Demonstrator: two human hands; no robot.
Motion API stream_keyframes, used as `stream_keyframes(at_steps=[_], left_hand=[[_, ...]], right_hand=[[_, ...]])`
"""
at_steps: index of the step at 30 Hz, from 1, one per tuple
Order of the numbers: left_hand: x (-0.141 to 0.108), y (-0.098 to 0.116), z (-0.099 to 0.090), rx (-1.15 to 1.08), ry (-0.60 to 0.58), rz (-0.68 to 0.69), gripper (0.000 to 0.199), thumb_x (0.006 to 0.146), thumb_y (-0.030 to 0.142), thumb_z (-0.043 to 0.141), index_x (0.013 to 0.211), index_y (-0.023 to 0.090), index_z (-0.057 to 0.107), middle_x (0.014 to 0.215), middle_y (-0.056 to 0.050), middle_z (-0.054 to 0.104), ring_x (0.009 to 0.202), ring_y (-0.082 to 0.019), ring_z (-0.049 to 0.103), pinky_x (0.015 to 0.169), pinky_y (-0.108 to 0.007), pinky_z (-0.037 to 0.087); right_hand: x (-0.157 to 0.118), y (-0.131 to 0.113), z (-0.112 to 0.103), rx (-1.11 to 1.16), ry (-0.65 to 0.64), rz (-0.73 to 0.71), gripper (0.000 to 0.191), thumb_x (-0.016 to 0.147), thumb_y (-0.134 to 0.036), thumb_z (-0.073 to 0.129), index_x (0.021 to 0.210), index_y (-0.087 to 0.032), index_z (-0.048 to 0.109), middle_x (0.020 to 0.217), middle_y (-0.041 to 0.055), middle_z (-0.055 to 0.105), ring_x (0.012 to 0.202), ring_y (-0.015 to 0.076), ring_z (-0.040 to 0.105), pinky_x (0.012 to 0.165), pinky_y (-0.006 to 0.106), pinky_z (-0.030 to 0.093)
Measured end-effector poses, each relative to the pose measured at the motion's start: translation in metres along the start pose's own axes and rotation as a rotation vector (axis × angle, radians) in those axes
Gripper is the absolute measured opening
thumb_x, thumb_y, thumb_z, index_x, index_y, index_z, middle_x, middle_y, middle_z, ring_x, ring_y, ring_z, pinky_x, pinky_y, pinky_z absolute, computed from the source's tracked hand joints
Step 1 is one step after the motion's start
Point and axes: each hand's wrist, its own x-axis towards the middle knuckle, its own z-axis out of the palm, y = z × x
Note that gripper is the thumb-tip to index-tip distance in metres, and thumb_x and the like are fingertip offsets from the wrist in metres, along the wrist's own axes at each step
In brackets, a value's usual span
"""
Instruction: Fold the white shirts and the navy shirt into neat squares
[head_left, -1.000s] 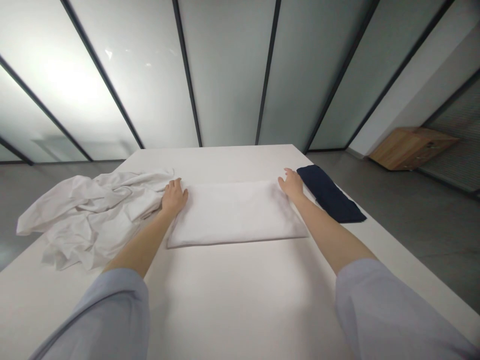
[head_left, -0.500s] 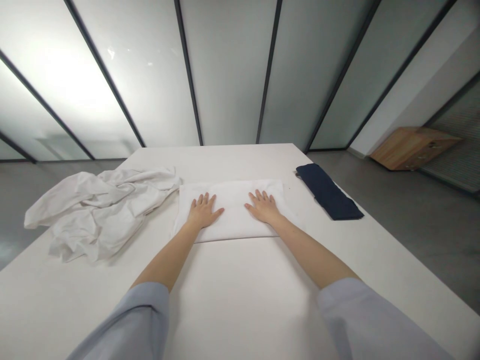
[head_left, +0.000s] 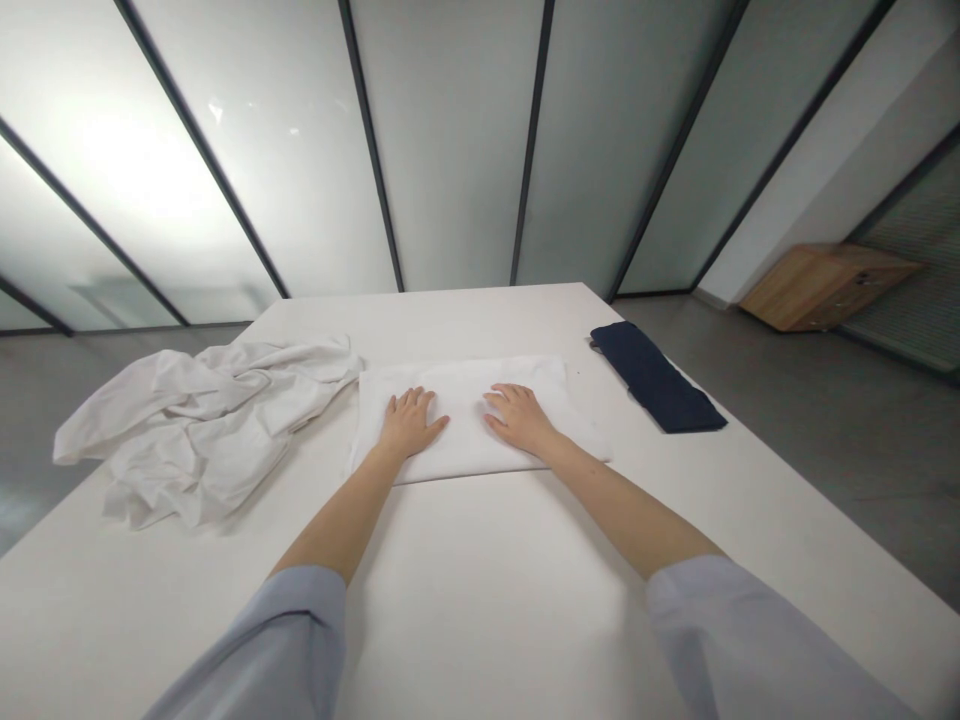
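White crumpled cloth (head_left: 202, 430) heaps at the left of my feed on the pale tabletop (head_left: 480, 610), its edge meeting the flat folded white cloth (head_left: 465, 425). Next along, the left hand (head_left: 409, 422) lies flat on the left half of that fold, fingers slightly spread and pinching nothing. The right hand (head_left: 517, 418) rests on the right half, its fingers drawn closer together and a little curled, also gripping nothing. A second ago, the hands were out at the two ends of the fold; they have since moved inward onto its top, and the right hand's fingers have closed up from a wider spread. From here, the folded cloth sits mid-table, straight ahead, and looks smooth between the palms. Farther right, a folded navy cloth (head_left: 656, 378) lies apart from it near the table's edge, and a low wooden cabinet (head_left: 829, 287) stands well beyond.
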Motion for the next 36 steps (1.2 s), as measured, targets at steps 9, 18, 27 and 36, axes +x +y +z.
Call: stream_keyframes(at_steps=[9, 18, 27, 36], left_hand=[[-0.008, -0.012, -0.006, -0.04, 0.056, 0.092, 0.048, 0.092, 0.046, 0.037, 0.126, 0.016, 0.055, 0.13, -0.013, 0.056, 0.122, -0.025, 0.049, 0.104, -0.04, 0.038], [-0.051, -0.043, -0.012, 0.039, -0.101, 0.181, 0.061, 0.092, 0.055, 0.03, 0.14, 0.019, 0.043, 0.151, -0.012, 0.035, 0.139, -0.028, 0.031, 0.111, -0.043, 0.026], [-0.093, 0.026, -0.043, 0.149, -0.093, 0.215, 0.056, 0.091, 0.056, 0.035, 0.127, 0.018, 0.055, 0.116, -0.017, 0.061, 0.105, -0.03, 0.056, 0.091, -0.045, 0.04], [-0.035, 0.049, -0.063, -0.086, -0.114, 0.191, 0.04, 0.094, 0.043, 0.032, 0.106, 0.022, 0.063, 0.099, -0.008, 0.068, 0.093, -0.021, 0.064, 0.082, -0.032, 0.045]], right_hand=[[-0.037, -0.044, 0.014, 0.026, -0.088, -0.099, 0.065, 0.094, -0.059, 0.022, 0.143, -0.021, 0.04, 0.151, 0.0125, 0.034, 0.139, 0.0309, 0.029, 0.111, 0.048, 0.023], [-0.062, 0.053, 0.003, -0.033, -0.053, -0.12, 0.058, 0.094, -0.055, 0.03, 0.14, -0.023, 0.046, 0.149, 0.011, 0.038, 0.137, 0.0284, 0.034, 0.11, 0.046, 0.026], [-0.003, 0.099, -0.006, -0.209, 0.042, 0.279, 0.062, 0.087, -0.055, 0.049, 0.135, -0.014, 0.048, 0.144, 0.0188, 0.041, 0.137, 0.0349, 0.029, 0.11, 0.051, 0.019], [-0.005, 0.048, -0.018, -0.11, 0.151, 0.435, 0.049, 0.09, -0.035, 0.045, 0.132, -0.011, 0.046, 0.128, 0.0207, 0.053, 0.116, 0.0326, 0.049, 0.096, 0.046, 0.035]])
